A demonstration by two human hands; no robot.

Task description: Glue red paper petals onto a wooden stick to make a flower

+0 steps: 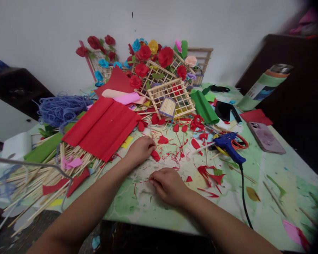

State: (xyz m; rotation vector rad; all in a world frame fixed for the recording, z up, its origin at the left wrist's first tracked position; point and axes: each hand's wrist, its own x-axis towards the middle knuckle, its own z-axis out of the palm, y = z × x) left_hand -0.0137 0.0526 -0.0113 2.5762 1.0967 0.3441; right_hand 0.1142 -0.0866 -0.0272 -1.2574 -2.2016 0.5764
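Observation:
My left hand [141,151] is closed with its fingertips curled together over the middle of the table. A red paper petal [155,155] lies right at those fingertips; whether they grip it I cannot tell. Nearer to me, my right hand [169,185] pinches thumb against fingers, and a thin red paper strip [145,181] sticks out from the pinch to the left. Around both hands are scattered red scraps and more cut petals, such as a red petal [163,140] beyond the hands. Cut-out red paper remnants [210,175] lie right of my right hand.
A blue glue gun [229,145] with a black cord lies to the right, near a phone [266,137] and a tilted bottle [265,88]. Red crepe paper [102,128] covers wooden sticks [46,176] on the left, beside blue yarn [65,107]. Stick lattices [172,98] with paper flowers stand behind.

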